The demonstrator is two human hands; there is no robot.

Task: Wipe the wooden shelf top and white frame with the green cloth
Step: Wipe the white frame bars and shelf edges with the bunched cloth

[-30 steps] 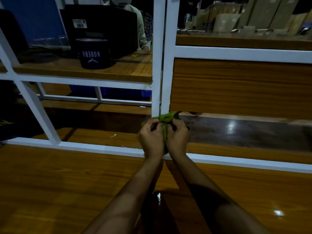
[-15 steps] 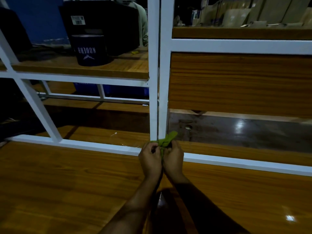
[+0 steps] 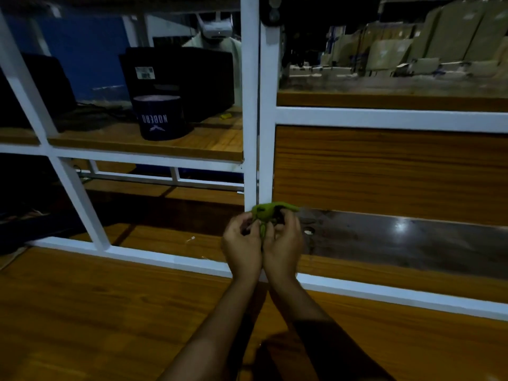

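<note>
A small bunched green cloth sits between my two hands, held at the foot of the white upright frame posts. My left hand and my right hand are pressed side by side, fingers curled on the cloth. Both hands hover just past the white horizontal frame rail that edges the wooden shelf top in front of me. Most of the cloth is hidden inside my fingers.
A dark cylindrical container stands on the wooden shelf at the back left, with a black monitor behind it. A wood panel fills the right bay. Cardboard boxes are stacked far right. Another person sits behind the monitor.
My hands rose with the cloth from the horizontal rail to the base of the upright posts. The camera tilted, so the shelves sit lower in view.
</note>
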